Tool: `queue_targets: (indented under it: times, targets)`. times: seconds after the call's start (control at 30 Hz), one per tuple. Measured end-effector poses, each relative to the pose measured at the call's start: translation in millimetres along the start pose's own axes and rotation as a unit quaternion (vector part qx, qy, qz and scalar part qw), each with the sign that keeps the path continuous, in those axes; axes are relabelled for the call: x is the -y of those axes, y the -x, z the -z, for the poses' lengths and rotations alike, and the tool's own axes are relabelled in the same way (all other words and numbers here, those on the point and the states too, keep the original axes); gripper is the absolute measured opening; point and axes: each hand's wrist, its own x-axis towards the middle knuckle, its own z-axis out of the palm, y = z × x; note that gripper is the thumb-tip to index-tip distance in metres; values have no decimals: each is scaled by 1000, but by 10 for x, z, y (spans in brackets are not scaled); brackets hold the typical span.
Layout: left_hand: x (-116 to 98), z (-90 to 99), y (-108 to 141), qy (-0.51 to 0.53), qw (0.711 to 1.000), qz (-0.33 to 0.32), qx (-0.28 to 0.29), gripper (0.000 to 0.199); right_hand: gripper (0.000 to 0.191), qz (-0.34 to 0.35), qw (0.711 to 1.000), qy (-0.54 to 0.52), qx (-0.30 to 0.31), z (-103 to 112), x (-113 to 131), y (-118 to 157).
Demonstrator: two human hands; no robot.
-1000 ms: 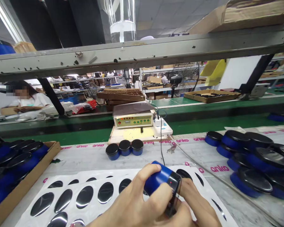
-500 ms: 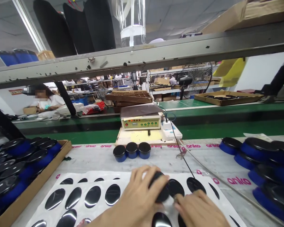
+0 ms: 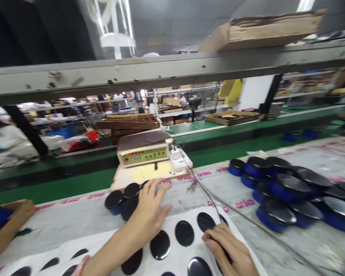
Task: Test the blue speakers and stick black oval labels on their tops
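My left hand (image 3: 151, 212) is over the sheet's far edge with its fingers apart, beside a small group of round blue pieces with glossy black tops (image 3: 114, 200). It partly covers the nearest round piece (image 3: 129, 208), and I cannot tell whether it touches it. Lower right, my right hand (image 3: 230, 249) is closed around a slim black corded tool (image 3: 224, 251), mostly hidden by the fingers. A thin cord (image 3: 209, 197) runs from there toward the control box. Beneath both hands lies a white sheet (image 3: 175, 255) bearing rows of glossy black discs (image 3: 184, 233).
A control box (image 3: 143, 153) with lit indicators stands behind the work area, beside a white adapter (image 3: 178, 159). Many blue-and-black round pieces (image 3: 278, 216) are piled at right. A cardboard tray (image 3: 14, 220) sits at left. A shelf beam (image 3: 172, 69) crosses overhead.
The view has swung right. My left hand has let go of a black-topped round piece, now in front of the row of three. My right hand still grips the corded tool.
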Motion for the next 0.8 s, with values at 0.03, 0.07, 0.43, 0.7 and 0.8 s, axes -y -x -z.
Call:
queue_targets:
  times: [0.03,0.07,0.43,0.7,0.8]
  targets:
    - [-185,-113,-183,30,999,-33,27,41,20,-8,1000,-18,2,-1,-4,21]
    - [-379,-261,-371,62,994,-69,59,41,23,-13,999,-30,-1,0,-9,45]
    - [-1366,-1617,-1372,368,885,-19,284,82,44,22,999,-37,-28,-9,0,200]
    - [-729,-152,-655,620,747,136,198,49,25,-204,966,-58,-146,152,-42,66]
    - [-607,149,-234,726,634,216,155,39,22,-149,983,-50,-95,133,85,-114]
